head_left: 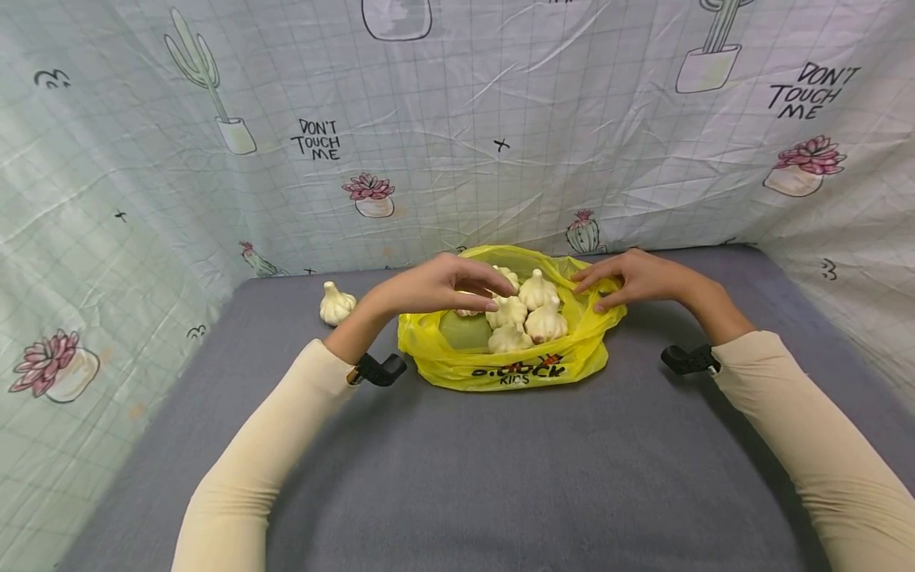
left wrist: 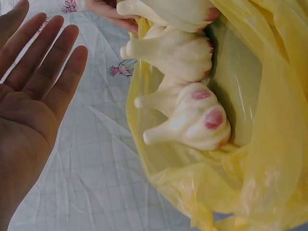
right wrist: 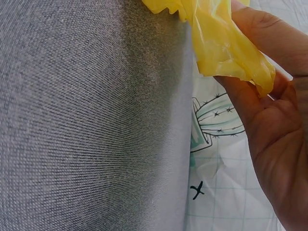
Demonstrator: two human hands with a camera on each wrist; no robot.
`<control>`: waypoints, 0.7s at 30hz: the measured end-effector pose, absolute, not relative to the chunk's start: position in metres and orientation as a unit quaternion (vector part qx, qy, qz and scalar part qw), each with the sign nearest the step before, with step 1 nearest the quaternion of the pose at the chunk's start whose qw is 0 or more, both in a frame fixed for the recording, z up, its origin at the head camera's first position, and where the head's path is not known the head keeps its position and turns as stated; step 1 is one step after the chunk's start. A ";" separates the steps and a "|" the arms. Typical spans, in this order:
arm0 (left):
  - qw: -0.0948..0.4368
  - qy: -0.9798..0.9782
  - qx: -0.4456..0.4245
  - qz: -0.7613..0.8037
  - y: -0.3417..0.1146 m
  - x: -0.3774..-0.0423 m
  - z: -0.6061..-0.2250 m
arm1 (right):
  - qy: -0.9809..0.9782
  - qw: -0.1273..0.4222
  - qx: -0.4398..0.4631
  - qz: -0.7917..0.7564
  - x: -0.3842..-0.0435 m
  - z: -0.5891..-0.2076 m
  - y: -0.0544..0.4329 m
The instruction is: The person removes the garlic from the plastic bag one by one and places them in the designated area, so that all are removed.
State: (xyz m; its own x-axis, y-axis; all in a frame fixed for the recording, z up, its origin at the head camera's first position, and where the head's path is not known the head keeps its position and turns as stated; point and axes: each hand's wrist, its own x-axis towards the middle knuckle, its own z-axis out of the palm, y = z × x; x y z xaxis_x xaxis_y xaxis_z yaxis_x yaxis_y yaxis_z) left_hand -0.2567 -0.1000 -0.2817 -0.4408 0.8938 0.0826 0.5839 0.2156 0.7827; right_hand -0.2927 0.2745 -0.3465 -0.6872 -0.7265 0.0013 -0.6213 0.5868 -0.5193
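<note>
- The left grip (head_left: 461,282) hovers over the mouth of the yellow bag (head_left: 429,357), fingers extended and a little spread, with hold of nothing that I can see.
- The right grip (head_left: 646,274) pinches the bag's rim on the far right between thumb and fingers.
- A cluster of garlic bulbs (head_left: 543,322) sits inside the bag, which rests on the grey tabletop (head_left: 500,477); one lone bulb (head_left: 336,304) stands outside, near the left forearm.
- That plastic looks thin to me: a sharp tug from the right could tear the rim or tip the bulbs out.
- Nobody holds the bag's left side, so it could sag inward and catch the left fingers as they pass.
- The bulbs lie against one another; drawing one out carelessly could topple its neighbours.
- The lone bulb looks round-bottomed, and a backward sweep of the left forearm could send it rolling.
</note>
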 end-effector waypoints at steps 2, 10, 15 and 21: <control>0.210 0.743 0.493 0.401 -0.097 -0.258 -0.284 | 0.885 0.104 -0.381 -0.246 -0.293 -0.346 0.274; 0.255 0.728 0.493 0.402 -0.087 -0.263 -0.295 | 0.882 0.105 -0.389 -0.246 -0.292 -0.347 0.274; 0.278 0.732 0.490 0.383 -0.081 -0.269 -0.304 | 0.881 0.104 -0.394 -0.242 -0.293 -0.348 0.276; 0.308 0.735 0.482 0.364 -0.074 -0.275 -0.313 | 0.882 0.098 -0.397 -0.236 -0.293 -0.347 0.277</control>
